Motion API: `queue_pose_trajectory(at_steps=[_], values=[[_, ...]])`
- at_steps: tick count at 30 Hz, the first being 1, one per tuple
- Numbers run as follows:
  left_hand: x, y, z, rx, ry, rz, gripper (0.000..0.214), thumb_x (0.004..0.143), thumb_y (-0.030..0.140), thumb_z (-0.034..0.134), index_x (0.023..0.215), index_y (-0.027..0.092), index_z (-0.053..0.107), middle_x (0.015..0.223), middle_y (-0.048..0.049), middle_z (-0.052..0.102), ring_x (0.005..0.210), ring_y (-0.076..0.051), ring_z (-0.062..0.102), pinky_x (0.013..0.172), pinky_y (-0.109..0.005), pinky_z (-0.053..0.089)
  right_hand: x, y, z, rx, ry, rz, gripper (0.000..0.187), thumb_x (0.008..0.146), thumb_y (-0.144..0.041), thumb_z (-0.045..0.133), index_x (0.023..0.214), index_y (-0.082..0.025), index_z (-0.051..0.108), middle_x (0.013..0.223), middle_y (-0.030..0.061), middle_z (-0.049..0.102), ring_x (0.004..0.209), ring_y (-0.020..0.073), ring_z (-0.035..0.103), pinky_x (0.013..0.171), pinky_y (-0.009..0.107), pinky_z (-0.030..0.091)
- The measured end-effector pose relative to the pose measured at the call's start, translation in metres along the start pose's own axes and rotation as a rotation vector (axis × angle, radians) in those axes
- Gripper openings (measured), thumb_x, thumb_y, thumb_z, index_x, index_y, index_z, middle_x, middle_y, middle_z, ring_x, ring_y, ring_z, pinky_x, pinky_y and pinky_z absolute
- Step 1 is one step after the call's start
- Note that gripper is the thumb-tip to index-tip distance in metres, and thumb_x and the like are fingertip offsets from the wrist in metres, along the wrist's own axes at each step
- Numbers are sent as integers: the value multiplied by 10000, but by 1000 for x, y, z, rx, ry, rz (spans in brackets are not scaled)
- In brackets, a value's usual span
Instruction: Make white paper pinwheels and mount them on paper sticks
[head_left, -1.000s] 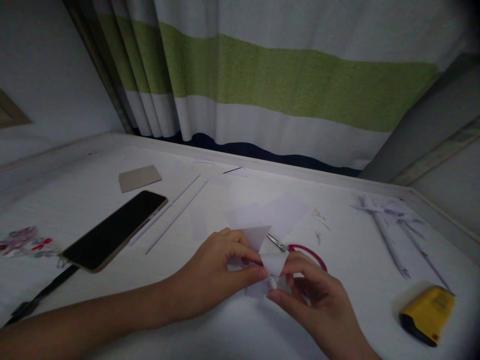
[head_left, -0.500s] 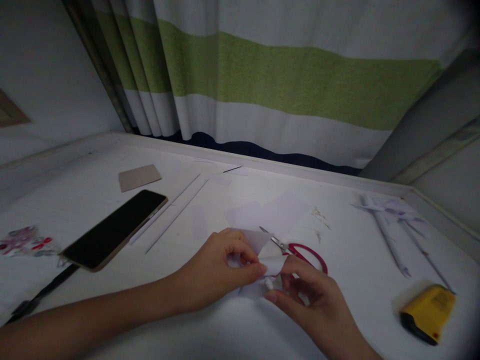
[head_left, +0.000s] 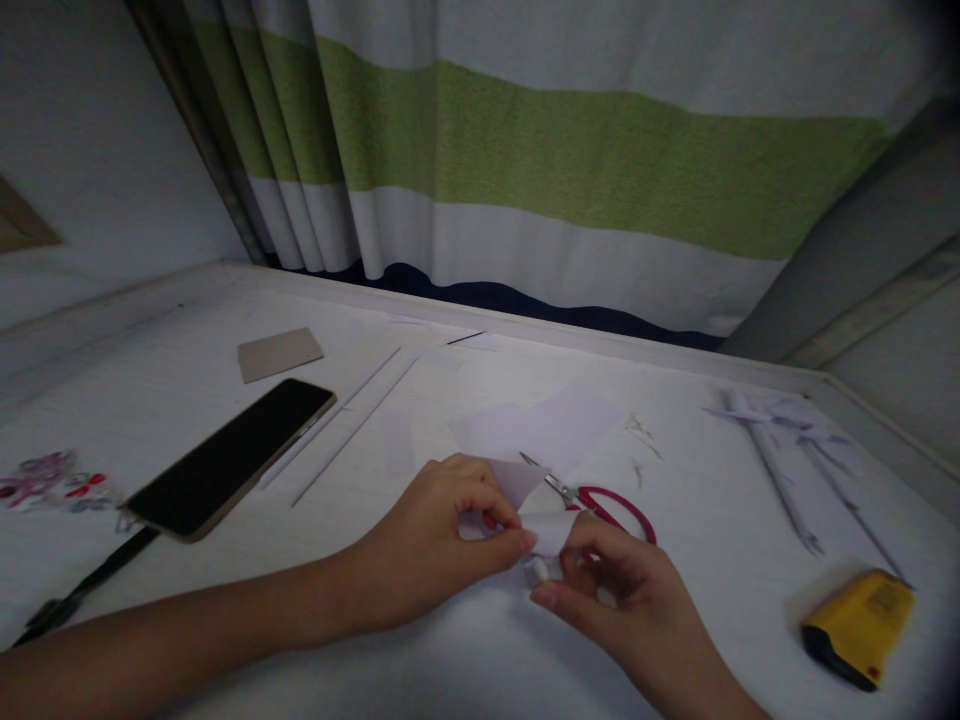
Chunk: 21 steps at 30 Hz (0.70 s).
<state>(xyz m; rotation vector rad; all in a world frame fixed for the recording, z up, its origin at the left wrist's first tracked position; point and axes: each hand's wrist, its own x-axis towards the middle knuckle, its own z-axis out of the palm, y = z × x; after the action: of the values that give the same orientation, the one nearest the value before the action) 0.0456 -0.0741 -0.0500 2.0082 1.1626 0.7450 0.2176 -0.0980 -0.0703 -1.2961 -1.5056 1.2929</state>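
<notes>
Between my two hands is a small piece of white paper (head_left: 547, 532), folded or curled at its upper part. My left hand (head_left: 457, 525) pinches its left side between thumb and fingers. My right hand (head_left: 626, 580) grips it from the right, thumb low beside a small white rolled bit (head_left: 539, 570) and fingers curled behind the sheet. The fingers hide part of the paper. Just beyond my hands lie scissors (head_left: 611, 505) with red handles, blades pointing up and left. Flat white paper sheets (head_left: 566, 420) rest behind the scissors.
Left on the white table (head_left: 420, 660) are a phone (head_left: 240, 450), two thin paper rolls (head_left: 352, 430), a beige card (head_left: 280, 354) and small red-and-pink trinkets (head_left: 56, 482). To the right lie tied paper rolls (head_left: 772, 470) and a yellow-and-black tool (head_left: 859, 625). A curtain (head_left: 562, 150) hangs behind.
The curled paper between my hands has shifted very slightly to the right, and its upper edge bends a little differently. Both hands keep their hold; everything else stays in place.
</notes>
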Motion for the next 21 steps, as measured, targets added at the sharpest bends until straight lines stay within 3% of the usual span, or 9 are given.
queue_pose_trajectory(at_steps=[6,13,15,19,21], values=[[-1,5,-7,63,-3,34,108,735,281,587,664,203,612,693,42,546,727,-115,497,697,-251,346,2,4,-4,61,-7,19,168,549,-202,696,585,-191,532,508,-67,429,415,65,320,360,182,246],[13,5,-45,70,203,45,101,782,287,524,816,217,588,834,37,555,802,-112,503,725,-234,365,6,9,-13,214,-141,62,160,563,-240,722,647,-200,592,542,-58,486,435,61,362,371,166,269],[18,1,-54,22,96,34,133,794,288,507,889,232,582,885,40,583,827,-111,520,735,-230,377,7,10,-15,247,-177,84,166,557,-241,729,663,-200,609,548,-54,499,433,57,364,372,161,277],[22,-6,-62,-114,-280,71,194,807,214,492,980,249,572,973,27,604,901,-119,537,761,-225,398,9,13,-17,362,-245,123,182,535,-247,738,661,-198,618,560,-44,505,476,72,420,431,176,338],[22,-7,-61,-167,-370,97,227,810,179,485,1008,253,566,1003,16,600,921,-122,533,771,-226,400,9,15,-18,431,-300,157,194,517,-230,746,663,-192,624,563,-43,509,487,66,424,440,168,329]])
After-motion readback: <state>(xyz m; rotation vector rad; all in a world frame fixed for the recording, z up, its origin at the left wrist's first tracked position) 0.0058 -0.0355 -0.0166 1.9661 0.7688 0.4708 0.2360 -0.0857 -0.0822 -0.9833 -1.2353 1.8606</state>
